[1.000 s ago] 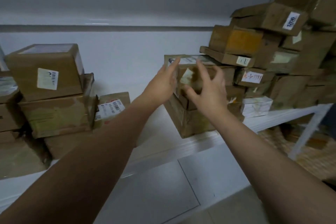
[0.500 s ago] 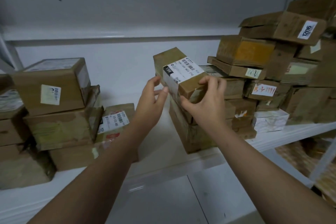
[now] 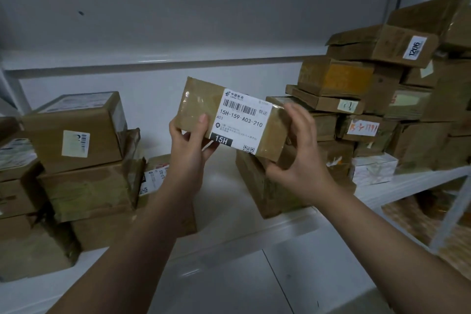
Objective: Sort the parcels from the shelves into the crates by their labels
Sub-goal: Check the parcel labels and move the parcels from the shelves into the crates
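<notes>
Left hand [image 3: 188, 153] grasping parcel [image 3: 242, 120], right hand [image 3: 298, 160] fingers [image 3: 297, 116] curled round its other end

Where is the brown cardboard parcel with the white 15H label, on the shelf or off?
Off: left hand and right hand hold the brown cardboard parcel above the white shelf.

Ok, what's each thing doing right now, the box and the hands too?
Parcel: held up in the air, label facing us.
Left grip: holds its left end.
Right grip: holds its right end.
Label: stuck on, reads 15H.
Right pile: stacked crookedly on the shelf.
Left pile: stacked, untouched.
</notes>
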A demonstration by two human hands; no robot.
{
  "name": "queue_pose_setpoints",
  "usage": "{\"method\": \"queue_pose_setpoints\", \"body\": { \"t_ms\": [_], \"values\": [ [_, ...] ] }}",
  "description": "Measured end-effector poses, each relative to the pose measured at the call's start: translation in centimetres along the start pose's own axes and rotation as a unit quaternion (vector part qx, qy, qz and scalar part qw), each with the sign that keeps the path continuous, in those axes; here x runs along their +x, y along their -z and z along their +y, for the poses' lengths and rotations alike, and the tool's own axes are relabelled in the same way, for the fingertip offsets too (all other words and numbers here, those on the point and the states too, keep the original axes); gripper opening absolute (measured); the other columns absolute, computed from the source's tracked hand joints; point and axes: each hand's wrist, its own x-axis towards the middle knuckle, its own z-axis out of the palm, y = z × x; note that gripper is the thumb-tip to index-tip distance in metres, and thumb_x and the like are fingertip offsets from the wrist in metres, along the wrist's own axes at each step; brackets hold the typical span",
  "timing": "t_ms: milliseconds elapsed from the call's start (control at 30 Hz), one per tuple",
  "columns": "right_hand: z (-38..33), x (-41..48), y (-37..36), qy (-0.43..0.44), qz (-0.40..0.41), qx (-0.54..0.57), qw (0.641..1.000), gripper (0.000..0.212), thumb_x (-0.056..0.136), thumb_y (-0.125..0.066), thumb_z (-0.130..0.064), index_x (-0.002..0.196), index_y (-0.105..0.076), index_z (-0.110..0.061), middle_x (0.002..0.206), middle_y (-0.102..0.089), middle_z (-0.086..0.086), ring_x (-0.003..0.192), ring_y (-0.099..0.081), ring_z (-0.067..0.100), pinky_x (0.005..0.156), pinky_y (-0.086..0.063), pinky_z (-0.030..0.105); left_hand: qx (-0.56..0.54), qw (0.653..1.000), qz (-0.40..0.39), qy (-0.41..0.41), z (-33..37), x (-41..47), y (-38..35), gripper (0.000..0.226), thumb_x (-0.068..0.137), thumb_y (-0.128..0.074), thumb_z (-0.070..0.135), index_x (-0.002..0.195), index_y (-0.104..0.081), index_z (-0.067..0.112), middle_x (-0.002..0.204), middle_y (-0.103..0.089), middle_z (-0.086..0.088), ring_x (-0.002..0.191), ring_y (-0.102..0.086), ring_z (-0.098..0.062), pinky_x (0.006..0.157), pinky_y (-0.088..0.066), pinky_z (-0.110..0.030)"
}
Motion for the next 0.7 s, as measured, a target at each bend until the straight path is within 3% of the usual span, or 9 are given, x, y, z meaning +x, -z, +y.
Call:
{"method": "queue_pose_setpoints", "body": {
  "t_ms": [167,300,367,467,567,700],
  "values": [
    [-1.0,0.1,-0.1,-0.013,-0.008,0.039,0.999,0.100,0.070,-0.078,-0.002,0.145,-0.019,-0.032,0.149,-0.020,-0.010,0.143,-0.021,0.012,0.114,-0.031,0.039,0.021,0.999,0.022,-0.034,0.5,-1.1,0.5,0.048,0.093,-0.056,0.037,0.132,-0.033,0.021,0.130,-0.055,-0.008,0.108,-0.064,-0.021,0.089,-0.054,-0.036],
    [-1.2,0.2,0.4,-0.131,0.023,0.230,0.964,0.091,0.081,-0.070,-0.003,0.145,-0.017,-0.041,0.152,-0.027,-0.015,0.134,-0.033,-0.007,0.106,-0.036,0.018,0.174,0.984,0.024,-0.039,0.7,-1.9,1.5,0.043,0.089,-0.048,0.057,0.127,-0.040,0.037,0.140,-0.043,-0.004,0.118,-0.054,-0.016,0.099,-0.046,-0.037],
    [-1.3,0.4,0.7,-0.176,0.070,0.264,0.946,0.077,0.088,-0.064,-0.005,0.141,-0.025,-0.047,0.150,-0.034,-0.010,0.125,-0.043,-0.010,0.102,-0.041,0.016,0.207,0.975,0.024,-0.070,0.8,-2.5,1.6,0.038,0.094,-0.051,0.043,0.129,-0.043,0.032,0.134,-0.050,-0.002,0.118,-0.053,-0.011,0.096,-0.049,-0.027],
    [-1.4,0.6,0.6,-0.200,0.079,0.259,0.942,0.049,0.092,-0.061,-0.022,0.130,-0.046,-0.048,0.131,-0.054,-0.016,0.113,-0.057,-0.003,0.085,-0.052,0.020,0.177,0.977,0.024,-0.117,0.6,-3.0,1.5,0.035,0.094,-0.055,0.015,0.128,-0.047,0.013,0.117,-0.061,0.004,0.103,-0.060,0.001,0.077,-0.048,-0.010],
    [-1.7,0.6,0.6,-0.211,0.067,0.261,0.940,0.041,0.088,-0.062,-0.036,0.123,-0.052,-0.053,0.120,-0.061,-0.020,0.109,-0.060,0.001,0.080,-0.054,0.022,0.173,0.975,0.040,-0.137,0.5,-3.5,1.5,0.034,0.094,-0.056,0.014,0.127,-0.049,0.012,0.112,-0.062,0.008,0.098,-0.061,0.006,0.075,-0.047,-0.007],
    [-2.0,0.4,0.8,-0.202,0.075,0.283,0.934,0.042,0.089,-0.061,-0.030,0.126,-0.053,-0.049,0.120,-0.062,-0.021,0.112,-0.059,0.003,0.082,-0.053,0.020,0.174,0.973,0.045,-0.147,0.6,-3.9,1.4,0.033,0.093,-0.056,0.012,0.125,-0.049,0.014,0.112,-0.062,0.010,0.098,-0.061,0.006,0.076,-0.047,-0.007]
  ]
}}
